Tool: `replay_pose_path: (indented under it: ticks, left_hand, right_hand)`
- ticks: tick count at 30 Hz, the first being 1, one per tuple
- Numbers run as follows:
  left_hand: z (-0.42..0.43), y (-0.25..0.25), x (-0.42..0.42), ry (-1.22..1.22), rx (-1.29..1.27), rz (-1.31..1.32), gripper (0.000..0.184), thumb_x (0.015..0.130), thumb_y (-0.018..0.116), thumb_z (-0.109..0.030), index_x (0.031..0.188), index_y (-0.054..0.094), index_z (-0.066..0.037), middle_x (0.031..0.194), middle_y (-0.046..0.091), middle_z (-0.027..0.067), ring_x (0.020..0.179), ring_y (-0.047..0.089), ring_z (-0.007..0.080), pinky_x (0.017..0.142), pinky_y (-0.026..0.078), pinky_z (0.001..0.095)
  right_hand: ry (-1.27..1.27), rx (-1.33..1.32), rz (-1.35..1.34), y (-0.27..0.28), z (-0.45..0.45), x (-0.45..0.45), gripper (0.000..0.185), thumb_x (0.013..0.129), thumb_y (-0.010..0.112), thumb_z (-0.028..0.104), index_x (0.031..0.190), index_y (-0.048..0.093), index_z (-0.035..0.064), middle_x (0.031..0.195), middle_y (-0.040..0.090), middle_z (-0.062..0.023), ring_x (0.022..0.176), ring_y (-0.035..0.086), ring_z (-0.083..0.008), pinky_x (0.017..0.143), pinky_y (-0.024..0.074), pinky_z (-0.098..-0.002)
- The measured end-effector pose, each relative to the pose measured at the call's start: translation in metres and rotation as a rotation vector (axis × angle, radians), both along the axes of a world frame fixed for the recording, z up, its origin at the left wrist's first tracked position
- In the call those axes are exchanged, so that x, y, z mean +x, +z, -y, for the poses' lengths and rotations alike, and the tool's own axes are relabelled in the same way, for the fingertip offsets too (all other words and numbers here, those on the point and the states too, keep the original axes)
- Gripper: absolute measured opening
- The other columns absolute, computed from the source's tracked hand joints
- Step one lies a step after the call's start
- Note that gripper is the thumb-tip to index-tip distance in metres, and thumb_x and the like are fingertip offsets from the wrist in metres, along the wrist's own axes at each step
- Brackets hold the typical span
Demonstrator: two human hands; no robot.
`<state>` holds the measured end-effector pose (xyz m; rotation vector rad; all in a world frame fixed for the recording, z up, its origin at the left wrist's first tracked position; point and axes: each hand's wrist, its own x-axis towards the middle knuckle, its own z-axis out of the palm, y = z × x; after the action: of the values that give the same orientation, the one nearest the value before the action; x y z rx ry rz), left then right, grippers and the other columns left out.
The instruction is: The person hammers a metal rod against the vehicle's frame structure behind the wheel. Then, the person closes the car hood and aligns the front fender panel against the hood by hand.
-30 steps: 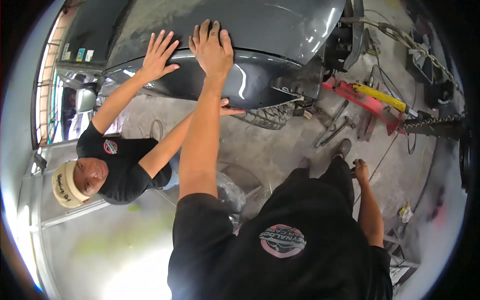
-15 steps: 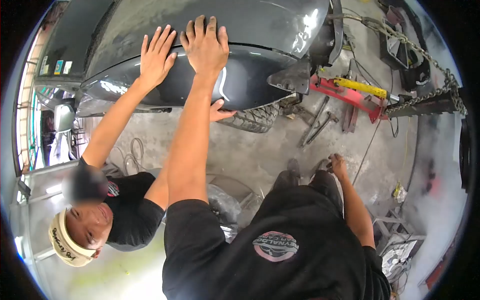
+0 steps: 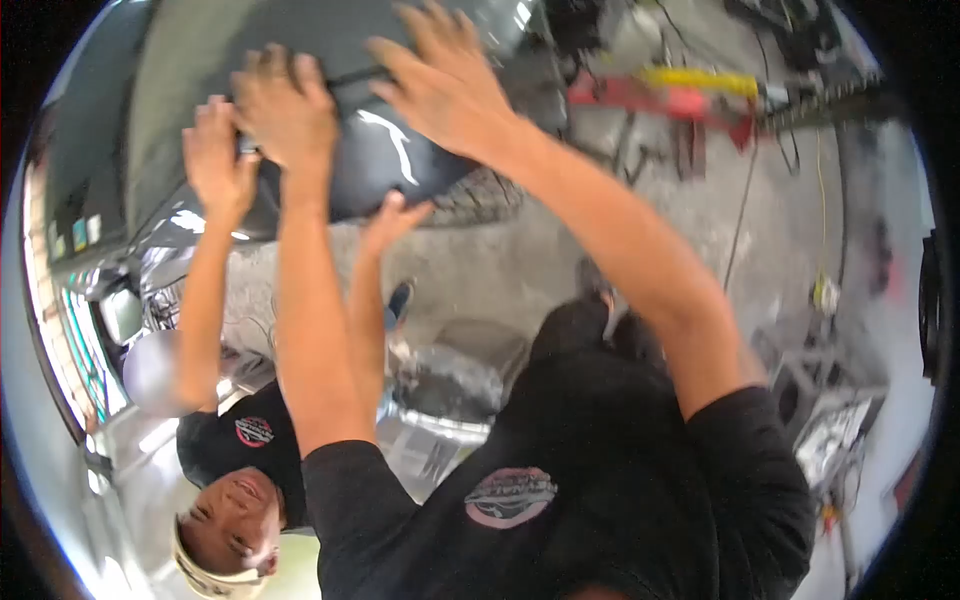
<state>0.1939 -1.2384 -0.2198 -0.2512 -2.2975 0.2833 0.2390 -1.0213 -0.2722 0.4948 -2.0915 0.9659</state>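
Note:
My left hand (image 3: 287,115) lies spread on a dark grey car's bodywork, beside the seam between the hood (image 3: 270,35) and the fender (image 3: 345,180). Farther right, my right hand (image 3: 440,90) is over the same bodywork with its fingers apart; motion blurs it, and I cannot tell if it touches. Neither hand holds anything. Between my forearms, a curved white streak (image 3: 400,150) shows on the fender. A co-worker's hand (image 3: 215,165) is just left of mine, and their other hand (image 3: 390,222) is at the fender's lower edge.
The co-worker (image 3: 240,430), in a black shirt and cap, is close on my left. A tire (image 3: 475,200) shows under the fender. To the right are a red and yellow tool (image 3: 690,90) and a dark chain (image 3: 830,105). A metal stand (image 3: 820,390) is at lower right.
My right hand has risen from my side to the bodywork. My left hand has moved left along the seam. The co-worker's hands show lower and farther left; the view has shifted.

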Motion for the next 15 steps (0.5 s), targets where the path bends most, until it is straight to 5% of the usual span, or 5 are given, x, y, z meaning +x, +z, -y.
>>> replay_pose_path:
  ticks: [1, 5, 7, 9, 15]
  left_hand:
    - [0.0, 0.0, 0.0, -0.031, -0.007, -0.018, 0.048, 0.101, 0.047, -0.044, 0.128, 0.068, -0.01, 0.139, 0.061, 0.0186, 0.132, 0.051, 0.0423, 0.109, 0.034, 0.0618]
    - [-0.005, 0.002, 0.003, -0.02, -0.03, 0.08, 0.045, 0.101, 0.048, -0.041, 0.119, 0.073, -0.009, 0.113, 0.073, 0.0204, 0.099, 0.07, 0.0426, 0.087, 0.051, 0.0566]
    - [0.008, 0.002, -0.007, 0.248, -0.205, 0.153, 0.04, 0.1, 0.047, -0.035, 0.116, 0.073, -0.009, 0.103, 0.075, 0.0195, 0.085, 0.072, 0.0421, 0.08, 0.055, 0.0529]
    - [0.028, -0.003, -0.019, 0.338, -0.395, 0.229, 0.038, 0.099, 0.047, -0.032, 0.116, 0.072, -0.009, 0.105, 0.075, 0.0189, 0.087, 0.072, 0.0409, 0.081, 0.055, 0.0516]
    - [0.025, -0.019, -0.015, 0.251, -0.445, 0.239, 0.038, 0.099, 0.048, -0.033, 0.116, 0.072, -0.008, 0.107, 0.074, 0.0188, 0.09, 0.071, 0.0399, 0.082, 0.055, 0.0517]
  right_hand:
    - [0.04, 0.085, -0.024, -0.003, 0.0, -0.002, 0.063, 0.085, 0.075, 0.034, 0.138, 0.054, 0.0051, 0.138, 0.054, -0.0201, 0.128, 0.05, -0.0419, 0.108, 0.0425, -0.0485]
    - [0.073, 0.13, -0.039, -0.025, 0.0, 0.001, 0.059, 0.086, 0.074, 0.033, 0.135, 0.056, 0.0054, 0.133, 0.055, -0.0197, 0.123, 0.051, -0.041, 0.103, 0.0429, -0.048]
    - [0.087, 0.141, -0.056, -0.033, -0.001, 0.001, 0.057, 0.087, 0.073, 0.033, 0.134, 0.056, 0.0055, 0.131, 0.055, -0.0195, 0.12, 0.052, -0.0406, 0.101, 0.0431, -0.0478]
    - [0.101, 0.142, -0.083, -0.042, -0.005, 0.004, 0.056, 0.087, 0.073, 0.033, 0.133, 0.057, 0.0056, 0.128, 0.056, -0.0193, 0.117, 0.052, -0.0402, 0.099, 0.0432, -0.0476]
    - [0.106, 0.124, -0.134, -0.06, -0.019, 0.012, 0.05, 0.088, 0.071, 0.032, 0.129, 0.059, 0.006, 0.122, 0.057, -0.0187, 0.109, 0.053, -0.039, 0.093, 0.0438, -0.0469]
